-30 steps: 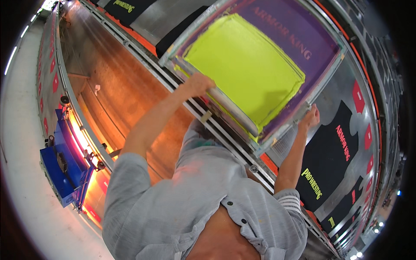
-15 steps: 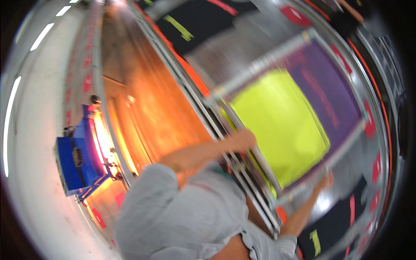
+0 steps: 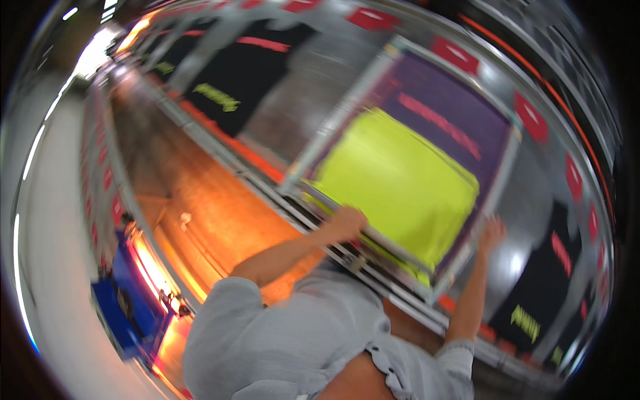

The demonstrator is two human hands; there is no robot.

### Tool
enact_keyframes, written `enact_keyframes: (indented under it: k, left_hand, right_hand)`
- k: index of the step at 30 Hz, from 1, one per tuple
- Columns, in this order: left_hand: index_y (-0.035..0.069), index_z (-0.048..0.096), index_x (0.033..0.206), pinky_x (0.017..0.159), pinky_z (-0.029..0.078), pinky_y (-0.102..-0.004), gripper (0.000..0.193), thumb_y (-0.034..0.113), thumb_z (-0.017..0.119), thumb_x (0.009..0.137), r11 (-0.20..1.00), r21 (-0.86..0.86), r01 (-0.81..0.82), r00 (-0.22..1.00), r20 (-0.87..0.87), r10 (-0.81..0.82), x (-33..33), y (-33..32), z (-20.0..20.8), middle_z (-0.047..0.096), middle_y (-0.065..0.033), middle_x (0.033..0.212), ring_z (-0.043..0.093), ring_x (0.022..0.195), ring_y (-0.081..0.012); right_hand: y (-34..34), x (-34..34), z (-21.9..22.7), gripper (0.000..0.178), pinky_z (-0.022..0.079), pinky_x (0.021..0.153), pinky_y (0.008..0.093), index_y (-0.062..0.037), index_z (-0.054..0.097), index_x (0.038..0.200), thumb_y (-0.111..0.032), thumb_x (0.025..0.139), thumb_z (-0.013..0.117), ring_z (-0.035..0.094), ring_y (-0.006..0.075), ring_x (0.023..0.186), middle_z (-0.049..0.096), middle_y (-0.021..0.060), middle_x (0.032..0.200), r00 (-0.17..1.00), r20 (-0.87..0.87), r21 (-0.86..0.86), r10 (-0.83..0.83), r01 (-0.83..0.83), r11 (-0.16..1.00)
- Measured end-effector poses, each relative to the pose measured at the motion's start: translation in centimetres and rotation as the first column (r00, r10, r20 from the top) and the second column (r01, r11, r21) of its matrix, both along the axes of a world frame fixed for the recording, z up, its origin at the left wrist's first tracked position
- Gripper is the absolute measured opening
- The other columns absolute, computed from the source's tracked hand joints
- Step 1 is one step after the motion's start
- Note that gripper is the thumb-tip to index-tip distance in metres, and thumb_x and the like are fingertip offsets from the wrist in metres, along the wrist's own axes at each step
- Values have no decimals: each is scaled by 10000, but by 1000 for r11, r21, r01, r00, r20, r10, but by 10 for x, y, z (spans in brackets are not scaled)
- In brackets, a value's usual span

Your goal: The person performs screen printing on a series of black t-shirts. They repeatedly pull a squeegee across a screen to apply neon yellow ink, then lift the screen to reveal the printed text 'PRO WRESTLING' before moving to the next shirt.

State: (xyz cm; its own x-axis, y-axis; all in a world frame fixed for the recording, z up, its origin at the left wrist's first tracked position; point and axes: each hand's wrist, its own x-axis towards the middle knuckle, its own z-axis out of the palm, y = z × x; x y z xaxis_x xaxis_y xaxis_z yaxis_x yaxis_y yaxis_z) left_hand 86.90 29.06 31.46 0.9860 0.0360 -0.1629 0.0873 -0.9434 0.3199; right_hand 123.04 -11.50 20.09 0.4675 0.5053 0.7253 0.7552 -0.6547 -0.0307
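A screen-printing frame with pale grey edges lies over the long table in front of me. Its mesh is purple, with a broad patch of bright yellow ink over the nearer part. My left hand is closed on a grey bar that runs along the frame's near side. Yellow smears show beside that bar. At the frame's right edge my right hand has its fingers curled against the rim. Some motion blur softens both hands.
Black fabric pieces with red and yellow prints lie along the table on both sides of the frame. Red tabs line its far edge. Behind me, on the left, a blue heater glows over an orange-lit surface.
My view has turned, so the frame and table sit further left and more of the right-hand fabric shows. Both hands stay at the frame; the ink patch looks much the same.
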Motion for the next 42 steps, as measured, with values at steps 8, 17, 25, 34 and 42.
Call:
enact_keyframes:
  k: [8,17,25,34,42]
  left_hand:
    - [170,736,821,707,535,-479,138,172,637,724,990,101,100,995,-32,-97,162,31,39,696,-144,807,694,826,-341]
    - [195,781,975,746,570,-454,251,222,710,736,955,286,75,987,-158,-30,328,174,58,731,-125,851,719,845,-332]
    - [218,777,963,668,555,-468,303,139,652,698,976,212,52,998,-44,-44,216,157,36,715,-111,774,704,733,-334]
    - [90,700,988,678,553,-418,346,20,629,657,996,79,44,995,83,-51,-17,92,26,721,-86,945,697,854,-309]
    - [71,695,1054,783,544,-404,426,4,652,636,986,138,97,935,328,-138,-76,69,30,710,-120,1034,674,973,-315]
  right_hand:
    - [141,-110,167,272,526,805,427,-99,744,946,-294,765,801,669,284,932,690,110,920,709,-678,-477,-193,-226,849]
    - [188,62,149,181,546,773,459,-83,752,905,-202,768,740,695,351,842,710,169,829,615,-698,-525,-367,-89,847]
    - [168,-39,141,76,531,765,447,-46,685,812,-49,736,680,645,341,881,648,114,824,663,-704,-413,-254,-92,906]
    - [103,-271,134,92,509,944,440,-36,596,738,14,670,633,613,340,838,590,113,790,703,-706,-229,-83,-117,966]
    - [98,-344,154,457,466,995,454,9,650,1184,36,729,622,574,309,994,593,112,989,712,-679,-294,-179,-40,955]
